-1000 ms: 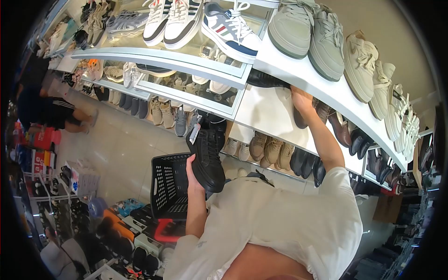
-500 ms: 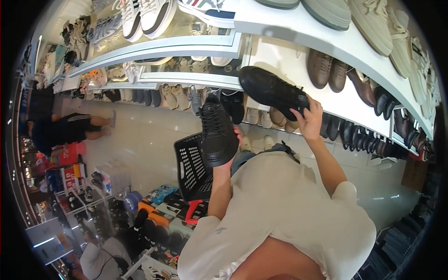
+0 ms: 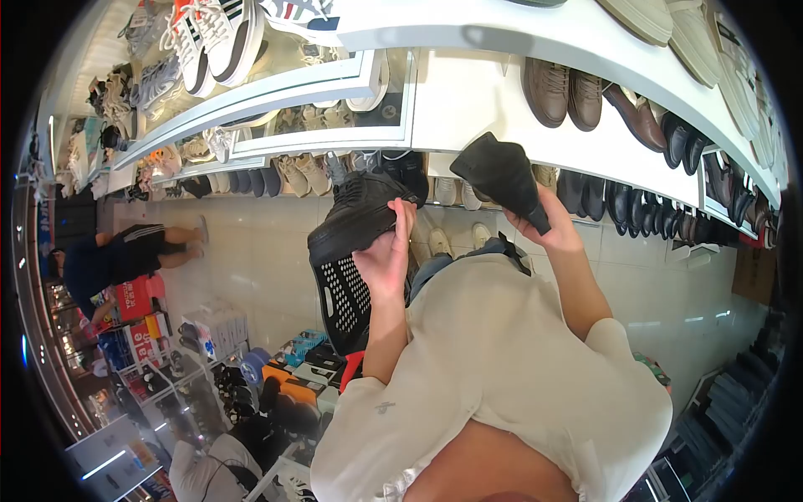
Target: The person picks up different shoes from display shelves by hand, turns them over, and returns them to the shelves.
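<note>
My left hand (image 3: 385, 255) is closed on a black lace-up sneaker (image 3: 351, 230), which lies tilted with its side toward me. My right hand (image 3: 554, 226) grips a second black shoe (image 3: 498, 171), turned so that its laces are hidden and its dark underside or side shows. The two shoes are held apart, in front of the shelves. Below the left sneaker is a black perforated shopping basket (image 3: 345, 303) with a red part (image 3: 351, 368), partly covered by my left arm.
A white shelf (image 3: 468, 100) ahead carries brown leather shoes (image 3: 548, 88). White sneakers (image 3: 226, 38) stand on a glass shelf at upper left. Shoeboxes (image 3: 293, 385) and display racks are at lower left. A person in dark clothes (image 3: 92, 268) stands at far left; another in a light top (image 3: 205, 468) is at the bottom.
The left sneaker has been tipped sideways and moved slightly left. My right hand has turned its shoe over and lowered it a little. The view has shifted slightly.
</note>
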Motion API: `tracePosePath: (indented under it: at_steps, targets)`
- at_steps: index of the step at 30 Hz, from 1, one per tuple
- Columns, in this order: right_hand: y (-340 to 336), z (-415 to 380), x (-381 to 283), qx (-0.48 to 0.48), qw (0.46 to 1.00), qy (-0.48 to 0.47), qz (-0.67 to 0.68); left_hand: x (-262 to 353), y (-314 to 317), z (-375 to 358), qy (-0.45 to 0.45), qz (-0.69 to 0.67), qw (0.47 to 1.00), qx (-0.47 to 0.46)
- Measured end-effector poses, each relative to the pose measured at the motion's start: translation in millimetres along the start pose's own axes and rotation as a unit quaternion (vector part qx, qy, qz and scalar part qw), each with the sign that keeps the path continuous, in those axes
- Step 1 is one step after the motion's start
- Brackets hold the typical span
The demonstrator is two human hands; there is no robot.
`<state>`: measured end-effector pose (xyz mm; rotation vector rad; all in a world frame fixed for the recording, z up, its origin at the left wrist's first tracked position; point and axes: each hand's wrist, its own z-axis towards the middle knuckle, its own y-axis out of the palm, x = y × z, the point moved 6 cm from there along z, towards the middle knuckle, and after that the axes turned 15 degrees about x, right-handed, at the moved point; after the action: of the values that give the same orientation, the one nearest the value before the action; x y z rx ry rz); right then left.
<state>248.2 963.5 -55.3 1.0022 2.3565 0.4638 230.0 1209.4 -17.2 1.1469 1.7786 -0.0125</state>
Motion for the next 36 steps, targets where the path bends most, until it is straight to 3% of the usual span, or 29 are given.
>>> tracePosePath:
  at_steps: [3, 8, 10, 15, 18, 22, 24, 25, 27, 29, 30, 31, 33, 36]
  targets:
    - [1.1, -1.7, 6.2, -0.034, 0.993, 0.029, 0.106, -7.3, 3.6, -0.7, 0.025, 0.023, 0.999, 0.000]
    - [0.9, -7.9, 7.2, -0.062, 0.995, -0.007, 0.076, -14.3, 8.5, -3.2, 0.052, 0.046, 0.998, 0.002]
    - [-2.0, -3.3, 7.3, -0.081, 0.995, -0.012, 0.054, -7.1, 10.4, -0.2, 0.095, 0.118, 0.988, -0.028]
    - [-9.3, 7.4, 16.4, -0.091, 0.990, 0.078, 0.073, -4.9, 12.9, 2.0, 0.165, 0.236, 0.955, -0.070]
    - [-8.8, 6.9, 23.1, -0.030, 0.980, 0.131, 0.149, -6.1, 12.8, 1.4, 0.176, 0.255, 0.947, -0.082]
    - [-6.5, 8.9, 19.8, 0.003, 0.982, 0.162, 0.101, -5.9, 8.2, 0.6, 0.164, 0.260, 0.950, -0.062]
    - [-11.2, 22.1, 2.2, -0.084, 0.993, 0.048, -0.074, -3.6, 5.8, -1.2, 0.165, 0.249, 0.952, -0.074]
    - [3.7, 13.5, -3.4, -0.078, 0.992, 0.055, -0.085, -1.8, 3.7, -2.5, 0.166, 0.244, 0.952, -0.084]
    - [31.2, 1.0, -33.3, -0.012, 0.965, -0.089, -0.245, 6.0, 0.6, -3.4, 0.187, 0.266, 0.944, -0.062]
    - [30.6, 12.8, -63.9, 0.013, 0.856, -0.196, -0.478, 18.3, -7.2, -4.4, 0.210, 0.285, 0.934, -0.036]
    - [43.0, 16.0, -89.6, 0.039, 0.689, -0.373, -0.620, 24.4, -8.2, -2.2, 0.215, 0.284, 0.934, -0.029]
    - [56.7, 10.7, -101.1, 0.057, 0.470, -0.520, -0.711, 30.3, -14.2, -5.2, 0.220, 0.283, 0.933, -0.017]
    - [90.8, -0.6, -120.7, 0.069, 0.253, -0.667, -0.698, 39.1, -14.6, -4.1, 0.208, 0.271, 0.939, -0.037]
    - [125.7, 18.1, -160.0, 0.093, 0.196, -0.677, -0.704, 48.1, -25.2, -9.3, 0.214, 0.299, 0.929, -0.026]
